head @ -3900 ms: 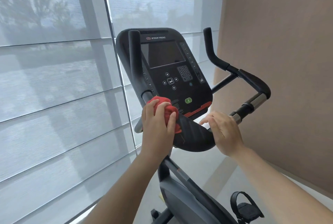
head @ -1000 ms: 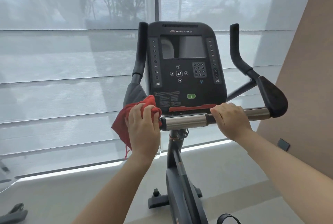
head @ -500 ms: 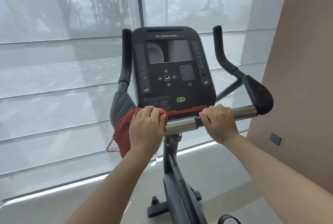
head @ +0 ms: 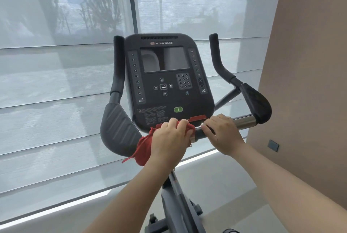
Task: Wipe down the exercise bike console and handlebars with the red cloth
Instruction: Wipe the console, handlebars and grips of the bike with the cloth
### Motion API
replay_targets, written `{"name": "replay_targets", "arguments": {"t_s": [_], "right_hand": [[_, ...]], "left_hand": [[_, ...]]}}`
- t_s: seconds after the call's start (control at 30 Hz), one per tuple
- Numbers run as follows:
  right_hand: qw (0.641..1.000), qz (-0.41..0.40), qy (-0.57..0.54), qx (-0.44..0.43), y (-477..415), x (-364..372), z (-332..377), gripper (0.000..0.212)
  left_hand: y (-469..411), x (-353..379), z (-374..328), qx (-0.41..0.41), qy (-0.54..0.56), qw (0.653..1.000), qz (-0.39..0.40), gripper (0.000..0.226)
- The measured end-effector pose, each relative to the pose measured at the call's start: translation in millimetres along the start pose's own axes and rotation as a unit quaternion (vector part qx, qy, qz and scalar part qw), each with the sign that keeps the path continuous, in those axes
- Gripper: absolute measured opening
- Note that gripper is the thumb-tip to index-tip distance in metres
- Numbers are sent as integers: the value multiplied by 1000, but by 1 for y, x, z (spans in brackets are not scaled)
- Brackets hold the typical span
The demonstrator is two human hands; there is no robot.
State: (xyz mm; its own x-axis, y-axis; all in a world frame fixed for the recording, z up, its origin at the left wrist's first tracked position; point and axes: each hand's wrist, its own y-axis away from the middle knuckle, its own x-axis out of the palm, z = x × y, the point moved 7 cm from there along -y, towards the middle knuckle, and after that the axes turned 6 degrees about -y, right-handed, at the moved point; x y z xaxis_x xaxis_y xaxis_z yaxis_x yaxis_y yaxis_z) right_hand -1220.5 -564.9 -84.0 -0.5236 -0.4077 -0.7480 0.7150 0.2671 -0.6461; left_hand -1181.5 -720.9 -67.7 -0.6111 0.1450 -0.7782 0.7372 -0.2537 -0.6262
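exercise bike on floor (pale)

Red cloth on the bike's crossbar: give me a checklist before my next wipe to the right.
1. Left hand holds the red cloth: ok.
2. Cloth pressed on the crossbar: ok.
3. Path to the right free: not ok, the right hand grips the bar right beside the cloth.
4. Bar section past that hand clean: cannot tell.
5. Console clean: cannot tell.
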Motion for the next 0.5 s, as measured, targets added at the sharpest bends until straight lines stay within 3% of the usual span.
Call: {"name": "replay_targets", "arguments": {"t_s": [0.13, 0.23, 0.5], "right_hand": [[998, 25, 25, 48, -2, -9, -23, 54], [995, 46, 51, 79, -3, -16, -49, 45], [995, 46, 46, 69, -8, -19, -72, 67]], "left_hand": [[7, -6, 22, -37, -35, 999, -13, 36], [0, -2, 14, -60, -35, 998, -7, 35], [-37, 20, -69, -21, -33, 999, -32, 23]]}}
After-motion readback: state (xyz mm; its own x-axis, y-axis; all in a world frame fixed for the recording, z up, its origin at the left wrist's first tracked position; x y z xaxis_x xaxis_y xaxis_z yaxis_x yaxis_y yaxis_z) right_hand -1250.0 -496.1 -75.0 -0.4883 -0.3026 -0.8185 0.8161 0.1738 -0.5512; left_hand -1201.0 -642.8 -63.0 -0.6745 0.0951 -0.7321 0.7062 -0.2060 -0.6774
